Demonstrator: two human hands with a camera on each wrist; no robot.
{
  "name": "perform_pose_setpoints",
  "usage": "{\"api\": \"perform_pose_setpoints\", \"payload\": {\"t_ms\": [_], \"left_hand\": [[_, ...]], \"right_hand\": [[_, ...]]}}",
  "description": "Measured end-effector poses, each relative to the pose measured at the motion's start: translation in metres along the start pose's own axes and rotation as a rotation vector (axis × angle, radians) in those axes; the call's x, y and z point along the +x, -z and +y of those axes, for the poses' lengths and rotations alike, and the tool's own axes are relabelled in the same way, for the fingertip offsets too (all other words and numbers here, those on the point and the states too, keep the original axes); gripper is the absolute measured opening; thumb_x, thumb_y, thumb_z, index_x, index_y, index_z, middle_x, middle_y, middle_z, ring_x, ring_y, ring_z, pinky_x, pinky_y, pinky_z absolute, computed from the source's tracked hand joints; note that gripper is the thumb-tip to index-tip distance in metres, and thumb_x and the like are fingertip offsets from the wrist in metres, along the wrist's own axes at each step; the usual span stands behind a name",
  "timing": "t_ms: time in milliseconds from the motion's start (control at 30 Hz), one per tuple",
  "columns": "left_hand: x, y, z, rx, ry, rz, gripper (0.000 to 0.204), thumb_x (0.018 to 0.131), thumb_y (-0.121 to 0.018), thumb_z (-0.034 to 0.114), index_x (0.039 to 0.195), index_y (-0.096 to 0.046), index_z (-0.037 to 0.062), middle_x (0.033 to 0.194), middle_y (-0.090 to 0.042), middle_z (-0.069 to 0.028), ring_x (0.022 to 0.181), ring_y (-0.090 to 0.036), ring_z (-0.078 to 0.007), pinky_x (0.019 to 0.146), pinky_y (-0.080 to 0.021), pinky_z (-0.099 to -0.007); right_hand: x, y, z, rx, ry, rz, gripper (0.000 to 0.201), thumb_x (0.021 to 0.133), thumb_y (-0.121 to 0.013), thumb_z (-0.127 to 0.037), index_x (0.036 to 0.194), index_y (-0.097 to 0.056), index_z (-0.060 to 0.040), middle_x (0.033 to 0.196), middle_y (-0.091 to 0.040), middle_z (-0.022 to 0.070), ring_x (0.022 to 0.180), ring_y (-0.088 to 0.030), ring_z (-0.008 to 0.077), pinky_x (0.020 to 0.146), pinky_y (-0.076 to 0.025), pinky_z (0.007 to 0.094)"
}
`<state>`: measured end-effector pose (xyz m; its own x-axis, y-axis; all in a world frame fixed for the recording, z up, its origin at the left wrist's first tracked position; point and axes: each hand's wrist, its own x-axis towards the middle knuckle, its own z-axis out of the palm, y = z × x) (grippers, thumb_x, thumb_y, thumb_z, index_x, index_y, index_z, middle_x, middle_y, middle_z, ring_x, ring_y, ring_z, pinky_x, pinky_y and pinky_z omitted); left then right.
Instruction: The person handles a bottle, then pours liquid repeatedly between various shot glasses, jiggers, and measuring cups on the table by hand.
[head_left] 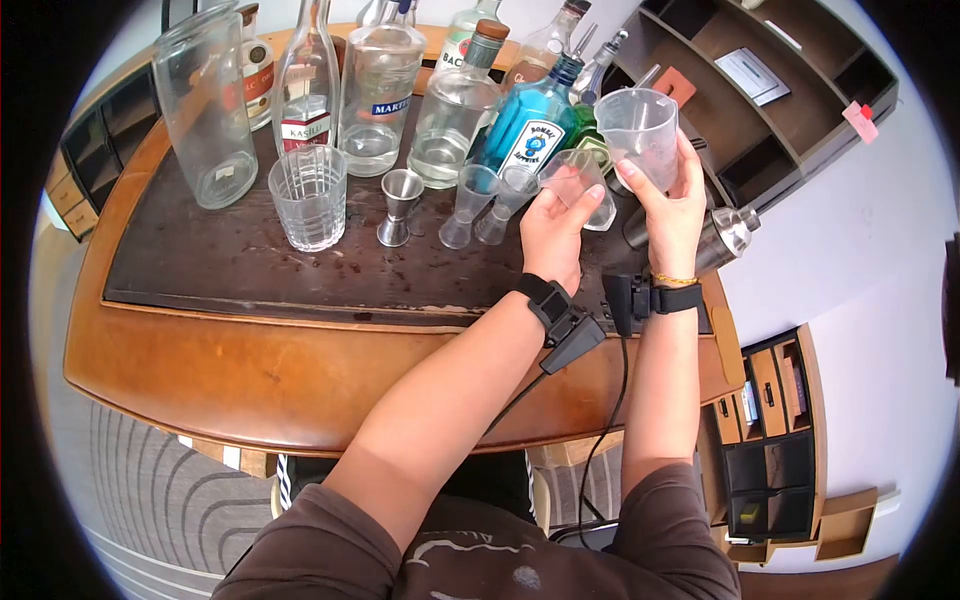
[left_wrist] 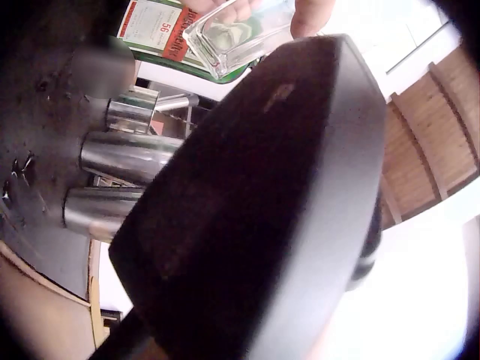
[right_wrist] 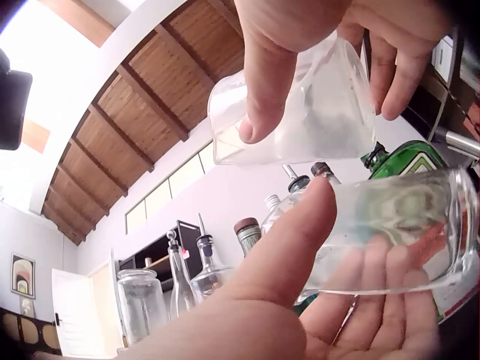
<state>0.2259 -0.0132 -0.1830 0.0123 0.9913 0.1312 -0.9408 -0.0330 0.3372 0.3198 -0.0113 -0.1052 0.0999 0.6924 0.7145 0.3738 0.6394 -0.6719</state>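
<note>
My left hand [head_left: 556, 235] holds a clear drinking glass [right_wrist: 382, 232] with a thick base, tipped on its side, thumb on one side and fingers along the other. My right hand [head_left: 676, 205] grips a translucent plastic measuring cup [head_left: 638, 125] between thumb and fingers, its spout facing left in the head view. The cup is just above and right of the glass. Behind the glass stand a blue gin bottle [head_left: 533, 125] and a green bottle [right_wrist: 412, 161], partly hidden. Two small clear measures [head_left: 462, 215] stand left of my left hand.
On the dark table top [head_left: 200, 265] stand a metal jigger [head_left: 400, 200], a cut-glass tumbler [head_left: 308, 205], a tall glass jar [head_left: 208, 120] and several bottles. A metal shaker [head_left: 728, 238] lies to the right, near the table edge. Cables hang from both wrist cameras.
</note>
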Motion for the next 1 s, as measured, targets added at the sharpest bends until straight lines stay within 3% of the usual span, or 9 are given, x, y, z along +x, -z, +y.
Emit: {"api": "perform_pose_setpoints", "payload": {"t_ms": [367, 533, 733, 1000], "left_hand": [[0.002, 0.011, -0.002, -0.077, -0.004, -0.01, 0.052, 0.087, -0.072, 0.005, 0.134, -0.05, -0.0019, 0.129, -0.059, -0.0082, 0.119, -0.054, -0.0147, 0.105, -0.04, -0.0293], [0.001, 0.009, -0.001, -0.117, 0.036, 0.011, 0.045, 0.086, -0.071, 0.0, 0.127, -0.052, -0.0005, 0.131, -0.058, -0.0088, 0.121, -0.053, -0.0153, 0.103, -0.041, -0.0284], [0.006, 0.016, -0.008, -0.175, 0.053, -0.02, 0.046, 0.085, -0.073, 0.002, 0.126, -0.053, -0.0004, 0.13, -0.058, -0.0084, 0.121, -0.053, -0.0153, 0.104, -0.04, -0.0287], [0.006, 0.02, -0.005, -0.179, 0.078, -0.003, 0.047, 0.085, -0.074, 0.005, 0.127, -0.052, -0.0007, 0.13, -0.058, -0.0082, 0.12, -0.053, -0.0148, 0.105, -0.038, -0.029]], "right_hand": [[0.006, 0.007, 0.001, -0.235, 0.065, -0.041, 0.074, 0.07, -0.087, -0.009, 0.135, -0.052, -0.0034, 0.124, -0.059, 0.01, 0.112, -0.058, 0.0183, 0.096, -0.048, 0.032], [0.009, 0.009, 0.004, -0.339, 0.127, -0.054, 0.074, 0.066, -0.089, -0.015, 0.133, -0.057, -0.0092, 0.121, -0.061, 0.0117, 0.111, -0.059, 0.0207, 0.095, -0.048, 0.0336], [0.013, 0.007, -0.006, -0.544, 0.23, -0.081, 0.074, 0.064, -0.09, -0.021, 0.131, -0.059, -0.0087, 0.122, -0.061, 0.0129, 0.112, -0.059, 0.0248, 0.097, -0.046, 0.0366], [0.018, 0.009, -0.008, -0.605, 0.241, -0.11, 0.074, 0.063, -0.089, -0.023, 0.13, -0.06, -0.0106, 0.121, -0.062, 0.0136, 0.112, -0.06, 0.027, 0.097, -0.047, 0.0384]]}}
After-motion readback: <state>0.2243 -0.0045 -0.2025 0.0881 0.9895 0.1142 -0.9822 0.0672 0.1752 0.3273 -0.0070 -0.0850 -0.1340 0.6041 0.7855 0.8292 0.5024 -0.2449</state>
